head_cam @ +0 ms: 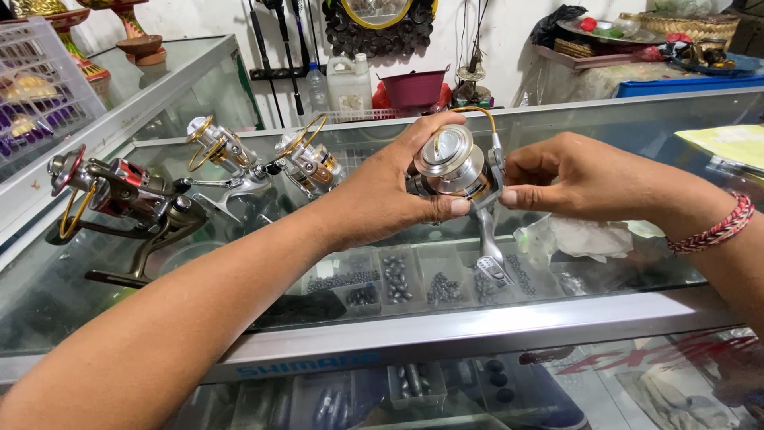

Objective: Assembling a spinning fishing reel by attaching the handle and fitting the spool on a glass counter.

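My left hand (386, 187) grips a silver spinning fishing reel (455, 163) by its body, thumb under the spool, holding it above a glass display counter (493, 318). My right hand (569, 179) pinches the reel's right side near the bail arm with thumb and forefinger. The reel's foot (489, 251) points down toward the glass. A braided red and white bracelet (720, 227) sits on my right wrist.
Three more reels stand on the glass at left: a red and dark one (119, 195), and two silver and gold ones (227, 155) (310, 163). Sinkers in a divided tray (398, 279) lie under the glass. A crumpled plastic bag (585, 237) lies right. A white basket (40, 87) sits far left.
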